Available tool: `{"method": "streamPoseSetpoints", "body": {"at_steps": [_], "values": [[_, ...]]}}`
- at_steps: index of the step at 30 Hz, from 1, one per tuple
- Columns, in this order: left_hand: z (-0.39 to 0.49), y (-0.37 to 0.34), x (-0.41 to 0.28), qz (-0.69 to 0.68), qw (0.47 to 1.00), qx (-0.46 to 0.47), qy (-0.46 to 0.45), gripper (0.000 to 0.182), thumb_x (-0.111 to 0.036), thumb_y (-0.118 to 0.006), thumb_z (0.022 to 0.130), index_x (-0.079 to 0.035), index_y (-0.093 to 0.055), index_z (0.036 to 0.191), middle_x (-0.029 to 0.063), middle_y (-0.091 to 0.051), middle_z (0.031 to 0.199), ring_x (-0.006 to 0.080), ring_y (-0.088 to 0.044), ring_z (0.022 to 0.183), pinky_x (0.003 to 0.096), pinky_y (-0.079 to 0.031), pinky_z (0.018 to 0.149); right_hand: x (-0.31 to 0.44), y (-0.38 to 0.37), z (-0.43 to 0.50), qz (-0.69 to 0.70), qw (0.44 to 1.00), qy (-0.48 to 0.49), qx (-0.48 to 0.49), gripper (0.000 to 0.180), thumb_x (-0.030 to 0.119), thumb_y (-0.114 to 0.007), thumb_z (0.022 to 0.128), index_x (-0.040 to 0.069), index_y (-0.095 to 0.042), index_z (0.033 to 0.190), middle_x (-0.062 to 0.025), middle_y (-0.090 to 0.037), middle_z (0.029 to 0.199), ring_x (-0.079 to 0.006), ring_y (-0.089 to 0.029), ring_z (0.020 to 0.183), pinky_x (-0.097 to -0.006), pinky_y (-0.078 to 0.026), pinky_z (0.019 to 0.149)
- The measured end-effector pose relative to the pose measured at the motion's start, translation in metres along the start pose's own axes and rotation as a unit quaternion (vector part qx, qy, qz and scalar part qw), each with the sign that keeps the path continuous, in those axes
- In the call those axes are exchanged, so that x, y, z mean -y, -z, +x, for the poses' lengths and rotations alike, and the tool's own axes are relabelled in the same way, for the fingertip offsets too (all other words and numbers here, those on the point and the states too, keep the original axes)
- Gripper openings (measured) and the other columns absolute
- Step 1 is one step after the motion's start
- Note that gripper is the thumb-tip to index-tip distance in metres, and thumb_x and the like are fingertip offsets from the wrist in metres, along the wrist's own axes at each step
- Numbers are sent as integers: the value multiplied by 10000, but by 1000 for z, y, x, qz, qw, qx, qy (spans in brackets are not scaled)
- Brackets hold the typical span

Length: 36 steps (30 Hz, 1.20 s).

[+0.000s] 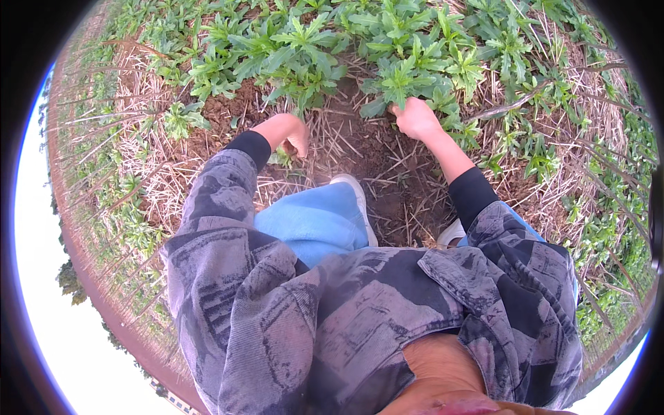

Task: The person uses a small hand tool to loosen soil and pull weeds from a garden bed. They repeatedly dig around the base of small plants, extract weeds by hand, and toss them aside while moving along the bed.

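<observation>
My right hand (416, 120) is curled at the base of a leafy green plant (402, 83) with toothed leaves. Its fingertips pinch low on the plant, partly hidden under the leaves. My left hand (293, 136) hangs bent at the wrist over the straw, fingers curled downward. Some small green leaves (281, 157) show just below and behind it; whether the fingers hold them cannot be made out. Another leafy plant (306, 57) grows just beyond my left hand. Between the hands lies brown soil (353, 129) strewn with dry straw.
Dense green plants (508, 46) spread across the ground ahead and to both sides. Dry stalks (513, 104) stick out at the right and the left. A blue-trousered leg (316, 218) and a white shoe (358, 199) are below my hands. A reddish dirt strip (104, 306) borders the field.
</observation>
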<state>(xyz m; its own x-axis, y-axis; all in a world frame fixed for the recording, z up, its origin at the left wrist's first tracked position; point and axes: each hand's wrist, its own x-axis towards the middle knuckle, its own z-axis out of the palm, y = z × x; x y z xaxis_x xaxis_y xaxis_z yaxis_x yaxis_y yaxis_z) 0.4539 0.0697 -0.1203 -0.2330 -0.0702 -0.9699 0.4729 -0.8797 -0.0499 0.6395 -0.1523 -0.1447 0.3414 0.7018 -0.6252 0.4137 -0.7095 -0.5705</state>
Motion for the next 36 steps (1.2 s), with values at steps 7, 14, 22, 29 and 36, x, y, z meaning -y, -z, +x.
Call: {"method": "streamPoseSetpoints", "body": {"at_steps": [7, 14, 22, 29, 36], "values": [[-35, -8, 13, -131, 988, -78, -13, 295, -257, -661, 805, 0, -666, 950, 151, -695, 903, 198, -689, 712, 330, -536, 609, 39, 4, -2, -118, 990, 56, 61, 265, 144, -548, 784, -44, -654, 938, -240, -645, 1015, -369, -623, 972, -434, -497, 858], [-35, 43, -51, -464, 794, -284, -272, 217, -246, -575, 892, -43, -651, 900, 3, -572, 662, 90, -503, 509, 232, -384, 440, 24, 51, -23, -177, 976, -54, 115, 305, 107, -525, 796, -30, -652, 1036, -223, -631, 1107, -339, -612, 1045, -406, -488, 891], [-12, 103, -98, -592, 732, -229, -246, 213, -279, -647, 858, -72, -600, 880, -65, -380, 590, 49, -267, 452, 230, -186, 404, -21, 52, -48, -65, 994, -91, -18, 324, 274, -511, 908, 0, -681, 882, -259, -639, 938, -398, -614, 917, -456, -475, 839], [-4, 111, -116, -525, 808, -70, -258, 837, -686, -333, 889, 62, -553, 1195, -84, -183, 527, 48, -157, 389, 231, -141, 381, -43, 25, -51, 12, 973, -30, -231, 310, 262, -471, 913, 5, -639, 866, -247, -640, 834, -419, -620, 832, -483, -489, 772], [0, 108, -132, -620, 754, -60, -208, 630, -658, -289, 922, -95, -572, 946, -107, -167, 535, 38, -140, 380, 199, -113, 361, -42, 18, -44, 15, 951, -47, -304, 269, 274, -479, 918, 56, -603, 820, -222, -635, 735, -416, -625, 714, -501, -501, 682]]}}
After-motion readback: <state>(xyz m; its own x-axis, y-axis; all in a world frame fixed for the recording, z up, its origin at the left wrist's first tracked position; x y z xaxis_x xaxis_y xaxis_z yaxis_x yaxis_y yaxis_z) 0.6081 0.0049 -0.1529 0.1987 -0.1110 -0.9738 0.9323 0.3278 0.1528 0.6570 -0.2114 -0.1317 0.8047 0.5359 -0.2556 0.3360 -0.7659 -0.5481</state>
